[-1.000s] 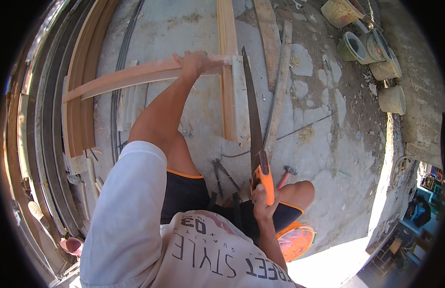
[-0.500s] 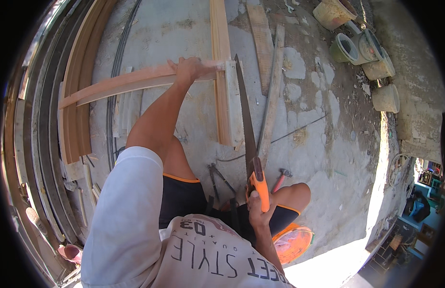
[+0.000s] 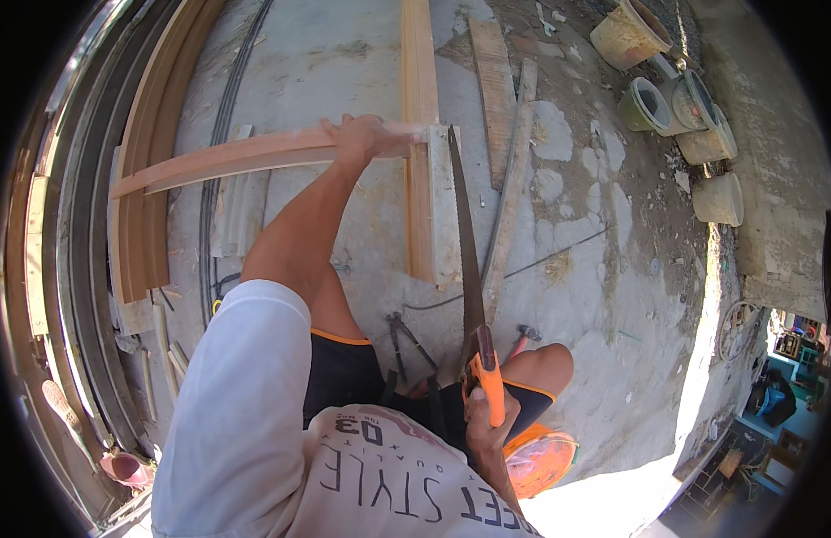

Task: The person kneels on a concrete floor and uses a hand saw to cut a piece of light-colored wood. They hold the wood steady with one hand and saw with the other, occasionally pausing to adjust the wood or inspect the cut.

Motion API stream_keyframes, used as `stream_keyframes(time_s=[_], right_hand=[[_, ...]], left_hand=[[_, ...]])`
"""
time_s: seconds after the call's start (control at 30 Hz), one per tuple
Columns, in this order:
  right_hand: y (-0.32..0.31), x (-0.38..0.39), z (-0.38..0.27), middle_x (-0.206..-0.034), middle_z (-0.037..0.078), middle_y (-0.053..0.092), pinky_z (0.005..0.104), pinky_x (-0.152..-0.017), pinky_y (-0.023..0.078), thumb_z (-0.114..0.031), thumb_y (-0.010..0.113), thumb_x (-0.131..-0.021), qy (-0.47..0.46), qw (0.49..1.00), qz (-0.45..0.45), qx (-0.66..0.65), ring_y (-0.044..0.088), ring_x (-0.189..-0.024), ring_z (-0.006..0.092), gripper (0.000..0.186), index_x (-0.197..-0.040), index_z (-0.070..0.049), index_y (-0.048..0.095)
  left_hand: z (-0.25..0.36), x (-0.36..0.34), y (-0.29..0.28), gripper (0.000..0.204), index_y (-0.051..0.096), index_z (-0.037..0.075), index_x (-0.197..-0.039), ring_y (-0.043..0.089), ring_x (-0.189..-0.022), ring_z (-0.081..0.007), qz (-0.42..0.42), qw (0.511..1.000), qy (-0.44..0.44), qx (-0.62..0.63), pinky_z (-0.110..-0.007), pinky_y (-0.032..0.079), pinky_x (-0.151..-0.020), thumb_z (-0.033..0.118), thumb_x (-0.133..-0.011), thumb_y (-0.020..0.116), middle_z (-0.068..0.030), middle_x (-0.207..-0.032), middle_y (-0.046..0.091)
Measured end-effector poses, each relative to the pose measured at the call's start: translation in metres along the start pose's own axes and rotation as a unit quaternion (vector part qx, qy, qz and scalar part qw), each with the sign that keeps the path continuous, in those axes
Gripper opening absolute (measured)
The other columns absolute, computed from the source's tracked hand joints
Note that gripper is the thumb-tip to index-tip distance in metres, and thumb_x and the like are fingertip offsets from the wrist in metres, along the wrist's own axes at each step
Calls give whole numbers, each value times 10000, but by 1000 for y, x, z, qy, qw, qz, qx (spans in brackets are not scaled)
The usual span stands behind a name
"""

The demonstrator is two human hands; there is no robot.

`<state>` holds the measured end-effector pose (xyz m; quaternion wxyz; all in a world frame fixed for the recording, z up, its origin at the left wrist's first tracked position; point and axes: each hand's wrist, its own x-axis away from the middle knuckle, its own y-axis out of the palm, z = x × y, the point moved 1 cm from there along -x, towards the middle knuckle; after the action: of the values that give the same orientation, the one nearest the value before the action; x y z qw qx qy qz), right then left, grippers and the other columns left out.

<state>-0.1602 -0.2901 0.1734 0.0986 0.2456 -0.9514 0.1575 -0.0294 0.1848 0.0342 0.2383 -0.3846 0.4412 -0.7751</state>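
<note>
In the head view, the right hand [image 3: 490, 418] clenches a long grey handsaw with an orange handle [image 3: 471, 278].
The left hand [image 3: 357, 140] grasps a reddish, smooth wooden board [image 3: 245, 155] lying across a pale straight timber [image 3: 419, 211]; a round orange bucket [image 3: 525, 436], contents unclear, stands near the right knee.

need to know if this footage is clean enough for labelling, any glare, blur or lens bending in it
Head view: sunlit ground at lower right is blown out to white; head view: the fisheye lens curves the brown boards at left, and the corners go black; head view: the handsaw has a readable outline, while the left hand looks slightly soft.
</note>
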Motion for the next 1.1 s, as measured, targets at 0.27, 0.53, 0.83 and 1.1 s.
stream_keyframes(time_s=[0.27, 0.53, 0.83, 1.1], right_hand=[[78, -194, -55, -665, -36, 515, 292, -545, 357, -304, 630, -1047, 35, 998, -43, -26, 449, -611, 61, 392, -799, -3, 593], [-1, -2, -1, -756, 4, 609, 243, -593, 401, -294, 631, -1041, -14, 1000, -8, 19, 538, -666, 65, 367, -1076, 61, 717], [79, -201, -47, -651, -28, 532, 303, -534, 365, -291, 645, -1035, 30, 999, -30, -17, 462, -582, 73, 369, -796, -11, 624], [-2, -6, -6, -721, -3, 598, 232, -568, 408, -325, 637, -1027, 26, 999, -9, -33, 532, -621, 59, 431, -1161, 77, 712]], left_hand=[[-4, -4, 5, 1005, 803, 34, -1121, 430, -1482, -471, 25, 1000, 10, 10, -766, 14, -1197, 914, -644, 716, -220, -1270, 738], [-9, -7, 7, 976, 810, 36, -1069, 429, -1472, -458, 12, 1000, -3, 3, -766, 14, -1194, 915, -658, 708, -223, -1194, 757], [-5, -5, 2, 993, 804, 39, -1103, 468, -1441, -440, 16, 1000, 10, 6, -772, 52, -1187, 918, -653, 705, -196, -1221, 757], [-1, 0, 3, 1022, 789, 34, -1161, 455, -1454, -451, 15, 1000, 1, -14, -765, 30, -1190, 920, -662, 697, -206, -1234, 752]])
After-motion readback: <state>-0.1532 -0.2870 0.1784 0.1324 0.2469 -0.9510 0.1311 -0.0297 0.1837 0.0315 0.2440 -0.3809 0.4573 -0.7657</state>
